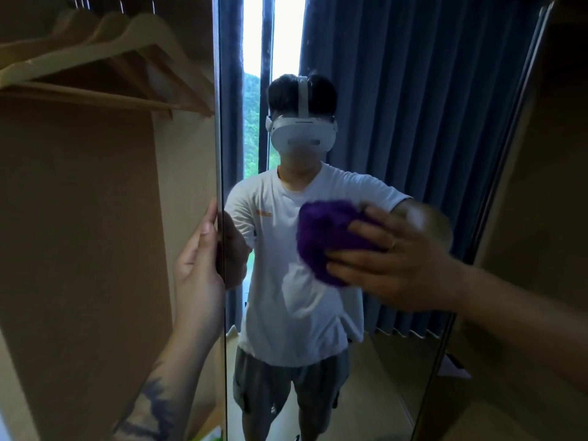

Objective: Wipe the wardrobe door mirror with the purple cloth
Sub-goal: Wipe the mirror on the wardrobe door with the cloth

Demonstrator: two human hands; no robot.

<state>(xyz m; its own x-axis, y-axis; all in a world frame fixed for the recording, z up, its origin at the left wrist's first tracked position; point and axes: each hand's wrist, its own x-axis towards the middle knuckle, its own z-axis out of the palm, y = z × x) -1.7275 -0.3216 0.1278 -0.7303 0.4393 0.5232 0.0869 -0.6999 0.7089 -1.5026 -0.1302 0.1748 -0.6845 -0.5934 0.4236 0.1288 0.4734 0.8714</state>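
Observation:
The wardrobe door mirror (pixel 413 122) fills the middle of the head view and reflects a person in a white shirt and blue curtains. My right hand (pixel 401 259) presses a bunched purple cloth (pixel 324 237) flat against the glass at chest height of the reflection. My left hand (pixel 199 262) grips the mirror door's left edge (pixel 220 122), with the thumb on the near side and the fingers wrapped behind. The right hand is slightly blurred.
To the left the wardrobe stands open, with wooden hangers (pixel 105 55) on a rail above and a brown inner panel (pixel 79 233) below. A brown wardrobe side (pixel 547 186) borders the mirror on the right.

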